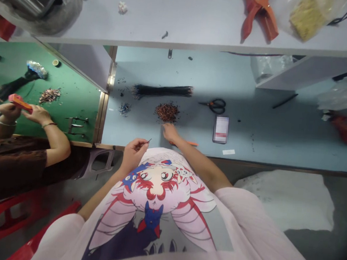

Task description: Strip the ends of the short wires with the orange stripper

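Two hands out over the pale blue surface (259, 146) right now, and the left hand (134, 155) has a pinch going: left fingers (139, 144) drawn in narrow on one thin dark wire (149, 141), its tip poking up clear of the grip. That piece looks feather-light and springy, easy to lose, so a firm pinch close to its end looks like the right hold. Over to the right hand (171, 132): right fingers (165, 126) curl loosely down at the surface, just below a heap of reddish-brown wire bits (167, 112), nearly at its edge. Anything in them? Can't tell from up here. Those bits look tiny and loose, better pinched a few at a time than grabbed. A slim orange tool (190, 143) lies just past that wrist, partly hidden by the forearm. Further up, a long bundle of black wires (161, 91), black scissors (213, 105), and a phone (220, 129) with a blurred screen. Off to the left, a co-worker's hands (21, 113) work an orange piece (20, 102) above a green surface (80, 98).
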Demonstrator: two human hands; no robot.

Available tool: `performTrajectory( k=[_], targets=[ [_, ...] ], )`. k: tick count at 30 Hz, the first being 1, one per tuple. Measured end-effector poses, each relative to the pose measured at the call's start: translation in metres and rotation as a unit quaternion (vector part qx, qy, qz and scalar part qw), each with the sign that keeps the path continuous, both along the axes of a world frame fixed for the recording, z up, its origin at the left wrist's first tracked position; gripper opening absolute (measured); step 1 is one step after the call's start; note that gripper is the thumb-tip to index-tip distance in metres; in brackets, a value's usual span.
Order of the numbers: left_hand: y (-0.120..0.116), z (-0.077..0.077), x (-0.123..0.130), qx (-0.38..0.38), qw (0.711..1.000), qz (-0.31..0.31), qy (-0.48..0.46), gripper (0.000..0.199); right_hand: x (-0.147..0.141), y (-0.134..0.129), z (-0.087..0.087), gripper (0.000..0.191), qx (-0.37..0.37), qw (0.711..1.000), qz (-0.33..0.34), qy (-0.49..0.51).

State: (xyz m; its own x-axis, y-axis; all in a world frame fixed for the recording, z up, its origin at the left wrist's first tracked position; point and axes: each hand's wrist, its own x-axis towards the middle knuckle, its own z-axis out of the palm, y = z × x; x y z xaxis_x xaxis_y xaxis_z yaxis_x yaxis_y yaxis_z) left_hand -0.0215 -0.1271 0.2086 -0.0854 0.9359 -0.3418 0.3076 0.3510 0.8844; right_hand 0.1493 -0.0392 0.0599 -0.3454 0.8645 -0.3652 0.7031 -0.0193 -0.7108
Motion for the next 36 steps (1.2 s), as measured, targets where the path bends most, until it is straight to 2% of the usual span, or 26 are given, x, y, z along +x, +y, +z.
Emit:
performTrajectory(
  k=[3,6,8,9,11,14,17,19,21,22,23,26,29,32,36],
  targets=[
    [0.002,-0.001,0.002,-0.033,0.995,0.025,-0.088,0.019,-0.001,-0.010,0.029,0.028,-0.016,0.997,0.008,0.073],
    [0.004,0.001,0.005,-0.041,0.991,0.009,-0.125,0.020,0.001,-0.025,0.070,0.027,-0.038,0.979,0.031,0.196],
    [0.006,0.005,0.009,-0.044,0.990,-0.013,-0.132,0.020,0.003,-0.035,0.096,0.027,-0.068,0.934,0.013,0.351],
    [0.006,0.006,0.011,-0.046,0.990,-0.023,-0.132,0.020,0.003,-0.039,0.107,0.024,-0.072,0.915,-0.007,0.397],
    [0.007,0.009,0.014,-0.051,0.990,-0.039,-0.129,0.021,0.004,-0.046,0.123,0.018,-0.053,0.898,-0.056,0.433],
    [0.009,0.012,0.016,-0.042,0.991,-0.064,-0.110,0.020,0.003,-0.051,0.131,0.018,0.015,0.903,-0.108,0.416],
    [0.010,0.011,0.014,-0.020,0.992,-0.091,-0.082,0.018,0.006,-0.049,0.124,0.018,0.046,0.901,-0.130,0.412],
    [0.010,0.008,0.011,-0.021,0.993,-0.090,-0.073,0.017,0.014,-0.044,0.112,0.022,0.052,0.900,-0.182,0.392],
    [0.009,0.004,0.006,-0.032,0.994,-0.058,-0.081,0.018,0.030,-0.038,0.094,0.030,0.067,0.919,-0.243,0.304],
    [0.008,0.002,0.003,-0.038,0.995,-0.034,-0.091,0.019,0.040,-0.037,0.083,0.033,0.078,0.937,-0.253,0.228],
    [0.008,0.001,0.000,-0.044,0.994,-0.007,-0.103,0.021,0.050,-0.037,0.072,0.035,0.078,0.961,-0.227,0.135],
    [0.009,-0.004,-0.009,-0.052,0.986,0.056,-0.148,0.025,0.076,-0.052,0.039,0.026,0.052,0.980,-0.187,0.040],
    [0.012,-0.008,-0.011,-0.054,0.976,0.079,-0.194,0.029,0.087,-0.080,0.014,0.046,0.024,0.986,-0.161,-0.032],
    [0.014,-0.013,-0.009,-0.058,0.970,0.085,-0.219,0.032,0.087,-0.100,0.000,0.053,0.005,0.985,-0.151,-0.079],
    [0.014,-0.018,-0.005,-0.053,0.970,0.090,-0.219,0.033,0.087,-0.100,-0.003,0.042,-0.016,0.984,-0.160,-0.080]
  ],
)
